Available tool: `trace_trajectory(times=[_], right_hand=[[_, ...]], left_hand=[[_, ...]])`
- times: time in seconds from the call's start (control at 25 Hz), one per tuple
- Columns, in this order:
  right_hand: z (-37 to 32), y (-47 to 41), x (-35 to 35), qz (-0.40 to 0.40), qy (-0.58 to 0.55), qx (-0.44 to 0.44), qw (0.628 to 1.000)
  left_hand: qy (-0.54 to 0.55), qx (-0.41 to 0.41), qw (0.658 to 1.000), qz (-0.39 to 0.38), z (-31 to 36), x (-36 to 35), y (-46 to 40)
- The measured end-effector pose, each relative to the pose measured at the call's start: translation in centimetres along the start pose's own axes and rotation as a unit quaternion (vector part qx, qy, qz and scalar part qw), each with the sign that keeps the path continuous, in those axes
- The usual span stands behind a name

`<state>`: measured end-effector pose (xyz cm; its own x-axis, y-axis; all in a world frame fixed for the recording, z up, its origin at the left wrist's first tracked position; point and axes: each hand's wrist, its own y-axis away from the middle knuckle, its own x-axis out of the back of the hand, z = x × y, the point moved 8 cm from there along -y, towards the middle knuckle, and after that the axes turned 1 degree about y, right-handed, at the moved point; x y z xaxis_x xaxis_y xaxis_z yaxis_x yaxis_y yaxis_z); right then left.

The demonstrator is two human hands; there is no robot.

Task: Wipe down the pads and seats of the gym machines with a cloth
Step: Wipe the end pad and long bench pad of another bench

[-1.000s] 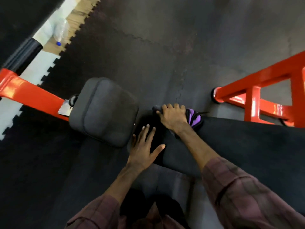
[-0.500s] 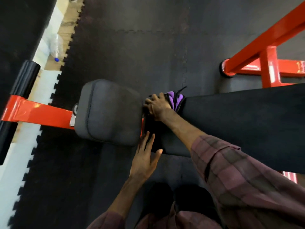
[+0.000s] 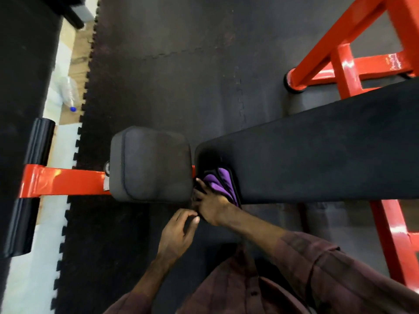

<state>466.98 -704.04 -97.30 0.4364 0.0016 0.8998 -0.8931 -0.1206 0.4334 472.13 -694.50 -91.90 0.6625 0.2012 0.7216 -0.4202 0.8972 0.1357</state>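
Observation:
A long black bench pad (image 3: 317,155) runs from the centre to the right edge. Beside its left end sits a square black seat pad (image 3: 154,164) on an orange frame. My right hand (image 3: 212,208) holds a purple and black cloth (image 3: 218,183) against the near left corner of the bench pad, fingers curled over the cloth. My left hand (image 3: 179,232) hovers just below that corner, close to the right hand, fingers loosely curled and holding nothing.
Orange steel frame (image 3: 347,71) stands at the right and behind the bench; an orange bar (image 3: 61,184) with a black roller (image 3: 27,189) lies left. A plastic bottle (image 3: 70,94) lies on the pale floor strip. Black puzzle mats cover the floor.
My right hand slid the cloth from the bench pad's far left corner across to its near left corner. My left hand left the pad edge and its fingers curled in.

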Motion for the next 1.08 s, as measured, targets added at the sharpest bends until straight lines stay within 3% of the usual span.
trace_trajectory(times=[0.24, 0.44, 0.64, 0.92, 1.08], right_hand=[[1.0, 9.3, 1.6, 0.062, -0.021, -0.021, 0.998], [7.6, 14.8, 9.0, 0.167, -0.073, -0.091, 0.979], [12.2, 16.4, 13.7, 0.142, -0.195, -0.181, 0.953], [15.8, 14.6, 16.6, 0.147, -0.411, -0.242, 0.866], [18.1, 12.5, 19.3, 0.176, -0.439, -0.248, 0.845]], left_hand=[[0.012, -0.003, 0.998, -0.066, 3.2, -1.0, -0.4], [-0.037, 0.023, 0.996, -0.075, 7.0, 0.6, -0.8], [-0.049, 0.050, 0.992, -0.108, 10.5, 4.5, -4.0], [-0.082, 0.032, 0.996, -0.007, 13.3, 16.5, -7.4], [-0.106, 0.012, 0.994, -0.007, 12.9, 22.1, -10.9]])
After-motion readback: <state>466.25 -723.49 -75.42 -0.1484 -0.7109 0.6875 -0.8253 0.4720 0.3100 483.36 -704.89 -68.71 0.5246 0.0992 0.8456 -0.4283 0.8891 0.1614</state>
